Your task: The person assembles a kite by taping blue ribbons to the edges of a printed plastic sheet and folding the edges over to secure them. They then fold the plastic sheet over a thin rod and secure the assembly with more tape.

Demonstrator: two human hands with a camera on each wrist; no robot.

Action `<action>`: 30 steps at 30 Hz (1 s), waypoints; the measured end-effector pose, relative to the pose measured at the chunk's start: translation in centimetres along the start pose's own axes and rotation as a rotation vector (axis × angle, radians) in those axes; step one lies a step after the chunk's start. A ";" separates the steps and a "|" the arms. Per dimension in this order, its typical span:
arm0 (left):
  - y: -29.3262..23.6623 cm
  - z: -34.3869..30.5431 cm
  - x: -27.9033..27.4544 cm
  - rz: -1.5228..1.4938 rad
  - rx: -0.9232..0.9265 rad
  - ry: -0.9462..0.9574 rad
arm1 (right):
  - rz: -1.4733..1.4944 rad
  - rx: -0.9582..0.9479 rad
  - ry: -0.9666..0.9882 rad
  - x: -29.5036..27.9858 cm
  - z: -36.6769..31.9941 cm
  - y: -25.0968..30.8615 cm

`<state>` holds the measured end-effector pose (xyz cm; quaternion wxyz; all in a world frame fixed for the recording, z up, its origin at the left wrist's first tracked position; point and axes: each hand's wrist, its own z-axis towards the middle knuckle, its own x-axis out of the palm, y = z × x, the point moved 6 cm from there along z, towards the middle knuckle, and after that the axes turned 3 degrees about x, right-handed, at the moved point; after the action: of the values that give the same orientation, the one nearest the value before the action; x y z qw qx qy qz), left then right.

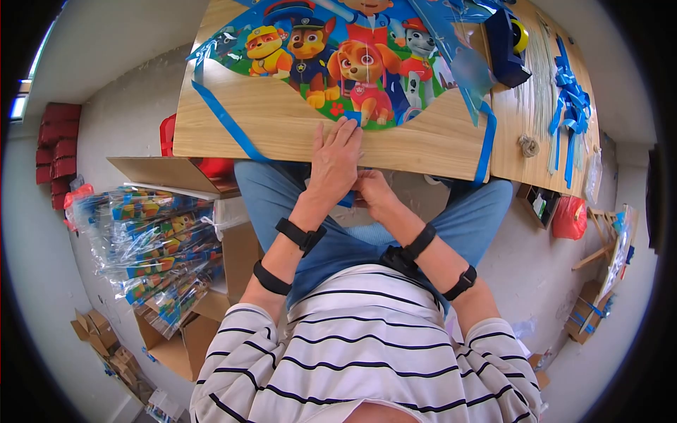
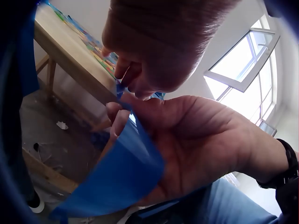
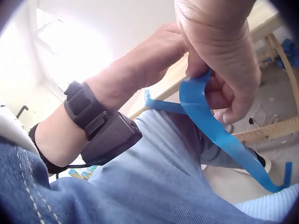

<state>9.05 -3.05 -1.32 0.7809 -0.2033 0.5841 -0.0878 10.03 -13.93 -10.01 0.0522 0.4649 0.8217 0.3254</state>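
A kite-like printed sheet point(image 1: 310, 63) with cartoon dogs lies on the wooden table point(image 1: 423, 151), its lower rim towards the person. Reaching over the table edge, the left hand point(image 1: 335, 158) has its fingertips at a blue ribbon point(image 1: 352, 117) on the sheet's bottom tip. In the left wrist view, the left hand's curled fingers point(image 2: 122, 67) pinch the ribbon there. Just below the edge, the right hand point(image 1: 374, 192) pinches the same ribbon between thumb and fingers. From the right hand point(image 3: 224, 65) a loose blue length point(image 3: 219, 135) hangs over the lap.
Blue side streamers point(image 1: 229, 127) drape over the table's front edge. A tape dispenser point(image 1: 504, 53) stands at the back right, beside thin sticks point(image 1: 536, 84) and a tangle of blue ribbon point(image 1: 575, 99). Cartons point(image 1: 187, 345) and plastic-wrapped printed packs point(image 1: 159, 240) are on the left.
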 end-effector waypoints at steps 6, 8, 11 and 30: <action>-0.2 0.1 -0.1 0.003 -0.036 0.027 | -1.099 -0.501 -0.208 -1.0 -4.6 6.1; -0.2 0.1 -0.1 0.007 -0.047 0.033 | -1.036 -0.688 -0.287 -2.1 -5.0 9.3; -0.3 0.3 0.2 0.020 -0.056 0.033 | -0.921 -0.899 -0.355 -3.8 -2.0 13.8; -0.3 0.4 0.2 0.009 -0.110 0.029 | -1.027 -0.882 -0.408 -3.0 2.1 15.9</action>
<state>9.53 -3.27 -1.26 0.7604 -0.2422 0.6001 -0.0551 24.15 -9.66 -3.07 0.5357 0.0058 0.7025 0.4684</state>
